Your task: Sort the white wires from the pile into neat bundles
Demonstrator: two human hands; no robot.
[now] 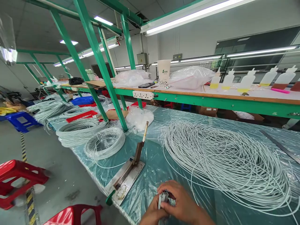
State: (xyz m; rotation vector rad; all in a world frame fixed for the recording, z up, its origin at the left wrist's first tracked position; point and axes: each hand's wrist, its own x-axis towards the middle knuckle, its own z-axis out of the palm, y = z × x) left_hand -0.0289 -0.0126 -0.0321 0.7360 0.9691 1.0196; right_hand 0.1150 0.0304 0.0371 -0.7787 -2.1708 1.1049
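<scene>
Near the bottom of the view, a bundle of short grey cable pieces [163,197] stands roughly upright between my two hands. My right hand [179,201] wraps round it from the right, its fingers curled over the top. From the left, my left hand [153,212] closes on the same bundle; part of it is cut off by the frame. Just left of my hands lies a hand-lever cutter [130,178] on a metal plate, its lever raised. A big loose coil of grey-white cable [225,162] spreads over the film-covered table [154,150] to the right.
Smaller cable coils [105,143] lie on the left, by a red tray [82,116] and a plastic bag [140,118]. A green post [103,68] rises from the table. Behind, a shelf [211,101] carries bottles [248,79] and a cup [164,73]. Red stools [21,181] stand left.
</scene>
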